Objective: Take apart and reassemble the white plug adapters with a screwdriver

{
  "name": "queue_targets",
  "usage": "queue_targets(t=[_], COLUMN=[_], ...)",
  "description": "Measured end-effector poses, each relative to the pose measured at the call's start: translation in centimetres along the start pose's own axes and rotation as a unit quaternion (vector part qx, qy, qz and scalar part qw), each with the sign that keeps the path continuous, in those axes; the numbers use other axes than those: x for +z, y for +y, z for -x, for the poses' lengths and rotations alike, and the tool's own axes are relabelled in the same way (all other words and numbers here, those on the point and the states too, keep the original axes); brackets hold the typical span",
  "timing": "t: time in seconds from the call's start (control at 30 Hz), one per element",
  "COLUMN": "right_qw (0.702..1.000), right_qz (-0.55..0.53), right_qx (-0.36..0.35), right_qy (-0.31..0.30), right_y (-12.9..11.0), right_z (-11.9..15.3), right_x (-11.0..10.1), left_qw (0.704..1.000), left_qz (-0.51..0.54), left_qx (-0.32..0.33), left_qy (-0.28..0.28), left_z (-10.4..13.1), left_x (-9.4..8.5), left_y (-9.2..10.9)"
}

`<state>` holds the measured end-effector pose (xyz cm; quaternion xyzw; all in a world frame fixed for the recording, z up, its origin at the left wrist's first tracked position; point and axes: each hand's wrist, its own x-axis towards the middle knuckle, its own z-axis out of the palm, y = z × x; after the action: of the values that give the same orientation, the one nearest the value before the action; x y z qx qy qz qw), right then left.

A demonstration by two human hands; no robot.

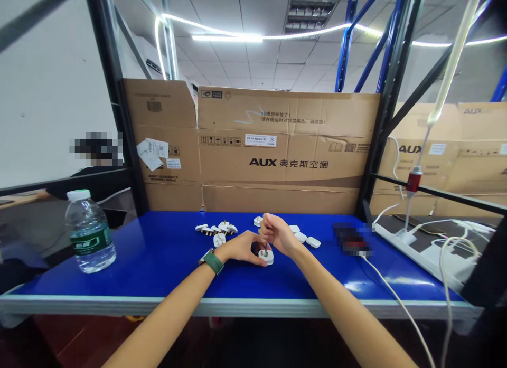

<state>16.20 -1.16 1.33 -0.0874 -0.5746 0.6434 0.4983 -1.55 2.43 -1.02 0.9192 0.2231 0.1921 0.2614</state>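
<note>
1. We pinch a white plug [265, 257] between the thumb and fingers of our left hand [247, 248]. It lies on the blue desk [170, 275], near the middle, towards the near edge.
2. Our right hand [275, 233] is closed around a thin tool [266, 247], whose dark shaft stands roughly upright with its lower end at the white plug. Its handle is hidden in our fingers.
3. We wear a watch with a green band [213, 262] on our left wrist.
4. To the left of our hands we see a loose cluster of plugs [217, 228], several with their pins showing. A round white piece [219, 240] lies just on its near side, and a single far plug [258, 220] sits beyond our hands.
5. To the right we have some smooth white pieces [300, 237] in a short row.
6. Our one drink container is a clear bottle [89, 236] at the left, upright and capped in white, with clear liquid inside, behind and below its green label.
7. At the right lies a blurred dark device [351, 240] with a white cable [390, 288] running from it.
8. A printed cardboard sheet [253, 157] stands along the far edge; we cannot tell what is behind it.
</note>
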Motion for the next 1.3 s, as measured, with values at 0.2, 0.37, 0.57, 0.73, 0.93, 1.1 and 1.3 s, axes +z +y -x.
queue_targets(t=[0.2, 0.37, 0.57, 0.73, 0.93, 1.1, 1.3], right_qw=[1.0, 0.998, 1.0, 0.999, 0.999, 1.0, 1.0], right_qz=[-0.003, -0.01, 0.003, -0.03, -0.037, 0.005, -0.013], right_qx=[0.005, -0.042, -0.022, 0.016, 0.003, 0.007, 0.008], right_qy=[0.017, 0.041, 0.019, -0.027, -0.022, -0.016, -0.011], right_y=[0.6, 0.6, 0.6, 0.7, 0.3, 0.3, 0.3], right_z=[0.1, -0.2, -0.2, 0.1, 0.4, 0.3, 0.2], right_x=[-0.4, -1.1, -0.9, -0.7, -0.1, -0.3, 0.0], left_qw=[1.0, 1.0, 1.0, 1.0, 0.999, 1.0, 0.999], left_qz=[0.013, 0.007, 0.008, -0.02, -0.022, -0.017, -0.029], left_qx=[0.0, -0.001, 0.004, 0.017, 0.024, 0.015, 0.005], left_qy=[0.001, -0.006, -0.002, 0.012, 0.011, 0.017, 0.015], left_z=[0.1, -0.1, -0.1, -0.1, -0.2, -0.2, -0.1], left_x=[0.0, -0.1, 0.1, 0.0, 0.1, 0.1, 0.1], left_y=[-0.1, -0.5, -0.5, -0.1, -0.3, -0.3, -0.2])
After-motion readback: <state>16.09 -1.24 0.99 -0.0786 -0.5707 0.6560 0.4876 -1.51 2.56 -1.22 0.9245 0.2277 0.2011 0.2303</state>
